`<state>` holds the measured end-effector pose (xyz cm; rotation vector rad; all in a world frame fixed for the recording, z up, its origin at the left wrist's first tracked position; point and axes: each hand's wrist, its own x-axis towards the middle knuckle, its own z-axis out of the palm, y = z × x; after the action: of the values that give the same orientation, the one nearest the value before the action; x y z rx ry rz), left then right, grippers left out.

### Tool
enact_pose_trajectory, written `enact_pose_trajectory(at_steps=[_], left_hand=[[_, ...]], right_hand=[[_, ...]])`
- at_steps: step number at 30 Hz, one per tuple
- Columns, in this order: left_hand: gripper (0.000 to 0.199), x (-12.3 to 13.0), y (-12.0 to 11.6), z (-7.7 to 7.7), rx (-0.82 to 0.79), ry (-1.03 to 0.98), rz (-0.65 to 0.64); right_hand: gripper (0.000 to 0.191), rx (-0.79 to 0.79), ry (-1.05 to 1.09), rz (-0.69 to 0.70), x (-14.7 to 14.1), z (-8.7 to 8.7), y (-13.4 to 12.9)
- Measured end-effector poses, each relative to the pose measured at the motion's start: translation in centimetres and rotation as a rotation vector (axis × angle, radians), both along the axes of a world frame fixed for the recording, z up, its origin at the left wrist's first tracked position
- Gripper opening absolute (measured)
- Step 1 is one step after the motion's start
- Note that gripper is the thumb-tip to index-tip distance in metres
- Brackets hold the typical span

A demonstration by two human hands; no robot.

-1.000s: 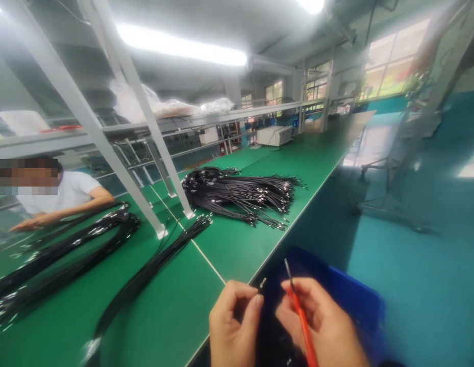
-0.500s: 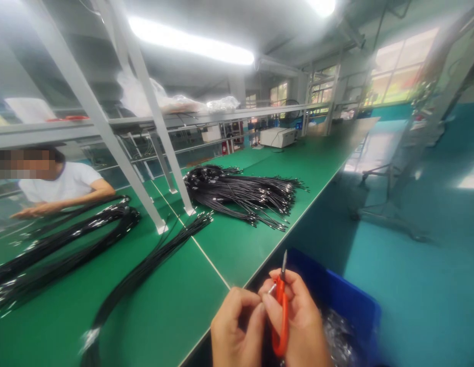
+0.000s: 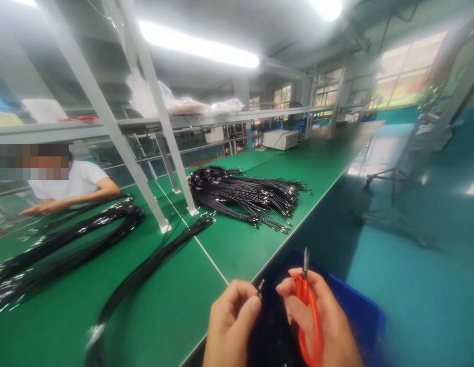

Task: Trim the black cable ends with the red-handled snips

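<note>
Between thumb and forefinger, my left hand [image 3: 232, 321] pinches the end of a dark cable [image 3: 260, 289] with a small metal tip, just off the table's edge. To its right, my right hand [image 3: 323, 316] holds orange-handled scissors [image 3: 312, 326], their blades pointing up and nearly together. The two hands are apart. A long bundle of black cables [image 3: 145, 262] curves over the green table [image 3: 175, 316] to the left of my hands. Farther back lies a large pile of black cables [image 3: 248, 196] with metal ends.
A blue bin [image 3: 361, 300] stands below my right hand, beside the table. More looped cables [image 3: 79, 237] lie at the left, near a person in a white shirt [image 3: 85, 176]. Slanted white posts [image 3: 114, 132] hold a shelf above the table. A white box [image 3: 280, 139] sits farther back.
My hands have separated, the right one moving rightward with the scissors. The cable tip in my left hand now shows clearly. The view has shifted slightly.
</note>
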<state>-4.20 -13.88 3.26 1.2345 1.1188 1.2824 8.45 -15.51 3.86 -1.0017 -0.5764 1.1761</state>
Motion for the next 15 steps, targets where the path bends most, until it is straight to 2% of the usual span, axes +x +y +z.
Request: enact_pose_trajectory(at_steps=[3, 6, 9, 11, 15], left_hand=[[0.027, -0.6, 0.6, 0.1, -0.143, -0.219, -0.157], [0.025, -0.7, 0.9, 0.4, -0.217, -0.364, -0.214], [0.023, -0.8, 0.9, 0.6, -0.230, -0.408, -0.255], [0.023, -0.8, 1.0, 0.5, -0.209, -0.348, -0.240], [0.019, 0.8, 1.4, 0.7, -0.063, 0.104, -0.187]], right_hand=[[0.037, 0.042, -0.019, -0.008, 0.4, -0.3, 0.2], [0.033, 0.075, -0.082, 0.084, 1.0, -0.9, 0.4], [0.033, 0.105, -0.127, 0.161, 1.2, -1.6, 0.7], [0.033, 0.079, -0.109, 0.123, 1.0, -1.6, 1.0], [0.034, 0.060, -0.188, -0.001, 0.6, 0.2, 1.8]])
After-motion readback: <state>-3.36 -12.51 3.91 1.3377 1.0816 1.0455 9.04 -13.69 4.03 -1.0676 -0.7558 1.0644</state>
